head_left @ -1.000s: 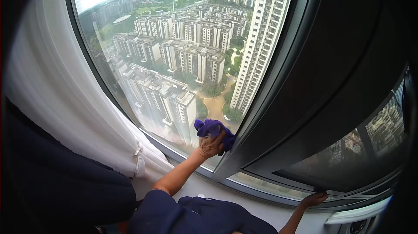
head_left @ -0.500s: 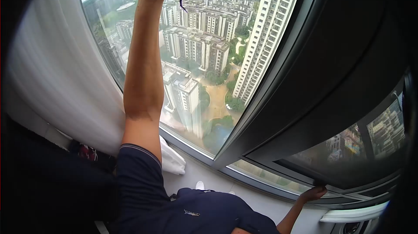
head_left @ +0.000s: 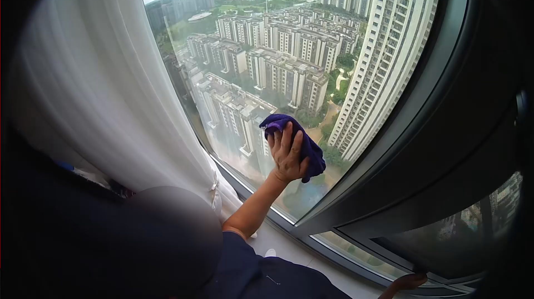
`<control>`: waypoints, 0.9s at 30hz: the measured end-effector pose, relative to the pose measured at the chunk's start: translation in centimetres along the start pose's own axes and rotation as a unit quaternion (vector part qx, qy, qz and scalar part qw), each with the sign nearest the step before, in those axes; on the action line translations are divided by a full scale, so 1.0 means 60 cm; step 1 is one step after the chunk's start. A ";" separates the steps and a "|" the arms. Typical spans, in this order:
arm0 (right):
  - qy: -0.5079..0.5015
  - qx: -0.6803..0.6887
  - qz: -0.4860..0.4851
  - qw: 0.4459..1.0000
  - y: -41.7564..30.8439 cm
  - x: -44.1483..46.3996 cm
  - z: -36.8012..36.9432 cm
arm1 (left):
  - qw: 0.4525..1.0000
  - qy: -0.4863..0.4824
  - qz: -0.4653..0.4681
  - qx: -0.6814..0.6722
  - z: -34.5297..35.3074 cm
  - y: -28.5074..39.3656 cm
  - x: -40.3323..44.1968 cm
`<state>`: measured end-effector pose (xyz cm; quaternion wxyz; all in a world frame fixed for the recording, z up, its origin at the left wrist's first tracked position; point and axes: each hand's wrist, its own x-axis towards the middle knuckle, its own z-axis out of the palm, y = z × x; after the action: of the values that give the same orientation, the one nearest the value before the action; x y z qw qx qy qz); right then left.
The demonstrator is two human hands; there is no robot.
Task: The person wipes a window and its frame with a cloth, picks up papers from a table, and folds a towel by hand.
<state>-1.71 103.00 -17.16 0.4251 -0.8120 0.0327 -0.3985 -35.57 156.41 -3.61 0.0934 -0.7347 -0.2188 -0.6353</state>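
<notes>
My left hand presses a purple cloth flat against the tall window pane; its fingers are laid over the cloth and the thumb lies along the right side. The cloth is bunched, with part of it sticking out beyond the fingers. Low on the right, my right hand is closed at the dark edge of the window frame. Its fingertips are partly hidden in shadow there.
A white curtain hangs along the left side of the pane. To the right is a dark framed window panel. Below lies a pale floor, with the tip of a white shoe. Apartment blocks show outside through the glass.
My left hand has come down with the cloth from the top of the pane to its lower middle, the arm now bent. My right hand stays at the frame. The view has tilted up.
</notes>
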 end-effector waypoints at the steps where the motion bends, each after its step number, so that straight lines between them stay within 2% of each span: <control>1: 0.000 -0.012 0.001 1.000 0.009 0.003 0.005 | 0.999 0.026 -0.016 0.009 -0.013 -0.024 0.058; 3: -0.002 -0.041 0.004 0.999 0.037 0.008 0.009 | 0.991 0.100 -0.091 -0.012 -0.042 -0.090 0.177; 5: 0.004 -0.039 0.008 0.999 0.037 0.006 0.015 | 0.975 0.162 -0.141 -0.049 -0.063 -0.198 0.238; 7: 0.008 -0.021 0.015 1.000 0.023 0.003 0.018 | 0.968 0.196 -0.143 0.065 -0.069 -0.389 0.210; 8: 0.008 -0.013 0.021 1.000 0.017 0.002 0.017 | 0.912 0.275 -0.248 -0.175 -0.063 -0.494 0.174; 9: 0.006 -0.001 0.029 1.000 0.011 0.000 0.016 | 0.785 0.335 -0.333 -0.400 -0.057 -0.586 0.125; 11: 0.009 0.025 0.048 0.998 0.004 -0.007 0.020 | 0.853 0.253 -0.377 -0.258 -0.047 -0.683 -0.011; 13: 0.014 0.034 0.053 0.998 -0.007 -0.009 0.019 | 0.824 0.245 -0.452 -0.238 -0.033 -0.660 -0.124; 16: 0.018 0.028 0.056 0.998 -0.020 -0.006 0.014 | 0.749 0.303 -0.488 -0.330 0.011 -0.570 -0.250; 17: 0.009 0.018 0.059 0.998 -0.027 -0.007 0.011 | 0.733 0.330 -0.433 -0.408 0.031 -0.537 -0.279; 18: 0.001 0.006 0.061 0.998 -0.031 -0.006 0.008 | 0.709 0.342 -0.331 -0.520 0.051 -0.509 -0.300; 19: 0.010 0.013 0.051 0.999 -0.030 -0.004 0.008 | 0.685 0.293 -0.180 -0.642 0.069 -0.483 -0.308; 20: 0.018 0.019 0.040 0.999 -0.021 -0.006 0.013 | 0.756 0.350 -0.385 -0.397 0.059 -0.372 -0.223; 22: 0.031 0.016 0.026 0.999 -0.005 -0.002 0.021 | 0.902 0.226 -0.318 -0.184 0.019 -0.213 -0.063; 23: 0.036 0.006 0.024 0.999 0.000 0.000 0.019 | 0.942 0.187 -0.268 -0.072 -0.002 -0.133 0.019; 25: 0.042 -0.015 0.028 0.999 -0.010 0.002 0.016 | 0.974 0.092 -0.196 -0.063 -0.019 -0.023 0.090; 27: 0.042 -0.042 0.037 0.998 -0.037 -0.001 0.003 | 0.994 0.030 -0.071 -0.082 -0.016 0.061 0.102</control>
<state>-2.28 104.58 -15.66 0.4036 -0.8100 0.0970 -0.4142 -34.20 153.99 3.02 -0.0056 -0.7030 -0.2146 -0.6781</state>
